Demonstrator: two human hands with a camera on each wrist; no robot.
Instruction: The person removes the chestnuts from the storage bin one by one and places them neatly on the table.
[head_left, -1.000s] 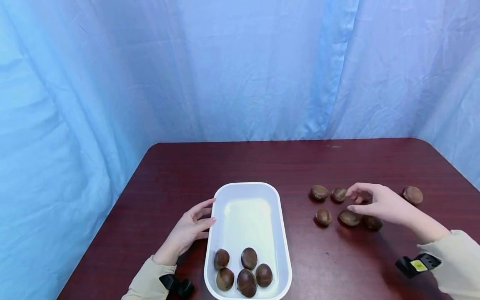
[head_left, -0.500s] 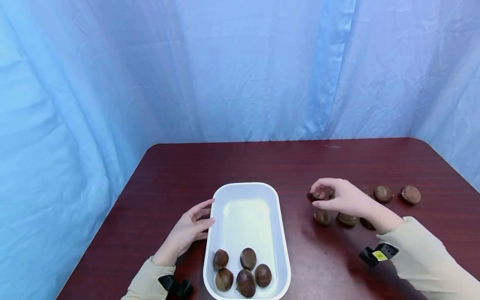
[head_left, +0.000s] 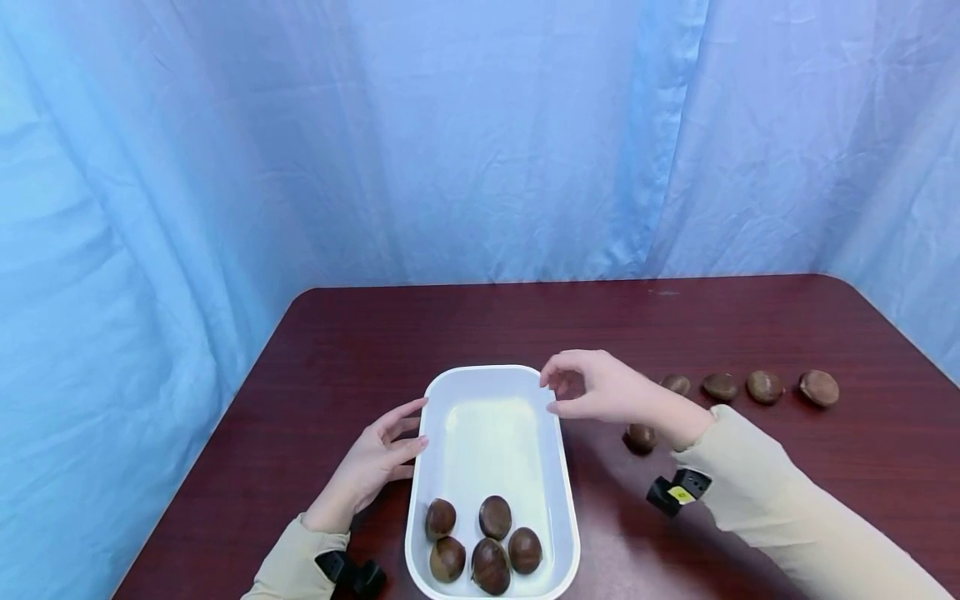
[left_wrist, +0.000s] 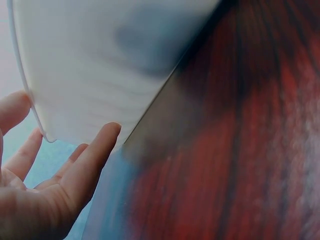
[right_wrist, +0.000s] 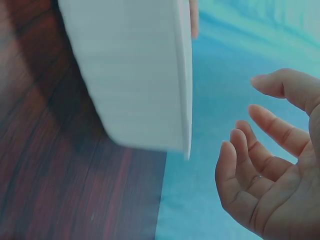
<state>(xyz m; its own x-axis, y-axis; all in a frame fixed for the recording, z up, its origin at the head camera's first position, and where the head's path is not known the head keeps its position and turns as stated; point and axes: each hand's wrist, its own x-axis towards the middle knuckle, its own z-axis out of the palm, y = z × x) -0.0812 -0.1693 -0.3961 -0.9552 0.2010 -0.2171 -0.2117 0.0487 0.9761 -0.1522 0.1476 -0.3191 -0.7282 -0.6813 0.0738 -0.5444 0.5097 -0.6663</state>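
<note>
In the head view a white tray [head_left: 495,450] stands lengthwise near the table's front, with several brown chestnuts [head_left: 491,567] lying at its near end. My left hand [head_left: 386,454] touches the tray's left side with loosely spread fingers; the left wrist view has its thumb and a fingertip right at the tray's wall. Over the right rim, toward the far corner, hovers my right hand [head_left: 596,387]. The right wrist view shows its palm bare and its fingers loosely bent, with nothing between them and the thumb.
Right of the tray, more chestnuts [head_left: 765,387] lie in a row on the dark red table [head_left: 390,333]. One chestnut [head_left: 639,437] sits nearer, beside my right forearm, which hides part of that area. A blue curtain [head_left: 487,167] hangs behind the table.
My right hand has moved left, from above the chestnuts on the table to the tray's right rim. The left hand, the tray and the chestnuts in it have stayed put.
</note>
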